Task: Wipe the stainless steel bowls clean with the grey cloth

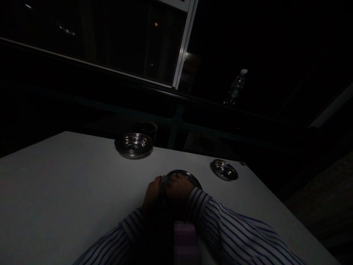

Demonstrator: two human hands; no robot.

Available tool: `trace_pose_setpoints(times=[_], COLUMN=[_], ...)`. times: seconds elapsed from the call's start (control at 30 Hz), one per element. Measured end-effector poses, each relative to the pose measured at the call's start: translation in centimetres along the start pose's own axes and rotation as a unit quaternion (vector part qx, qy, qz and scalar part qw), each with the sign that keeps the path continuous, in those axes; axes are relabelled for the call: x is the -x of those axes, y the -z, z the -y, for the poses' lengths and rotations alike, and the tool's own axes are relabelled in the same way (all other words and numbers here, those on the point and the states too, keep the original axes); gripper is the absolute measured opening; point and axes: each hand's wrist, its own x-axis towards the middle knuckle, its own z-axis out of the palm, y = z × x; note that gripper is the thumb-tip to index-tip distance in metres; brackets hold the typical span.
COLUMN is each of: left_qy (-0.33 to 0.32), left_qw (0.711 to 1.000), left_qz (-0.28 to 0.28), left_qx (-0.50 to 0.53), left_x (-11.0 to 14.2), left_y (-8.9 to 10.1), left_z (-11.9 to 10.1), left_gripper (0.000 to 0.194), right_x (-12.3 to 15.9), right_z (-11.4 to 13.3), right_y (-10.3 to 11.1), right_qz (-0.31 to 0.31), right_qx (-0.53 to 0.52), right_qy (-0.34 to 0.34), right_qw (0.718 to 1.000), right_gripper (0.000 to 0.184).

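Note:
The scene is very dark. A small steel bowl (190, 177) sits on the white table (68, 191) right in front of me. My left hand (152, 194) curls around the bowl's near left rim. My right hand (178, 187) rests inside the bowl, its fingers closed on a small pale cloth-like thing (164, 180) that I cannot make out clearly. Both sleeves are white with blue stripes.
A stack of steel bowls (134, 145) stands near the table's far edge, with a dark container (147, 128) behind it. A single small steel bowl (224, 169) lies to the right. A water bottle (236, 87) stands on a ledge beyond, below dark windows.

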Motion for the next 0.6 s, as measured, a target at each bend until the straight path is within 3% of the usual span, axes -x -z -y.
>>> trace_pose_setpoints(times=[0.1,0.3,0.6], left_qy=[-0.014,-0.026,-0.059], left_qw=[1.0,1.0,0.997], left_qz=[0.009,0.009,0.015], left_qx=[0.002,0.004,-0.047], left_x=[-0.1,-0.1,-0.1], left_y=[0.0,0.0,0.1], left_z=[0.2,0.4,-0.3], left_gripper=[0.027,0.027,0.018], right_x=[-0.3,-0.8,-1.7], right_z=[-0.5,-1.2,-2.7], right_y=[0.5,0.5,1.0], right_qz=[0.035,0.048,0.09], right_qx=[-0.006,-0.007,-0.011], right_qy=[-0.009,-0.018,-0.086], right_qw=[0.999,0.999,0.992], right_gripper=[0.025,0.026,0.027])
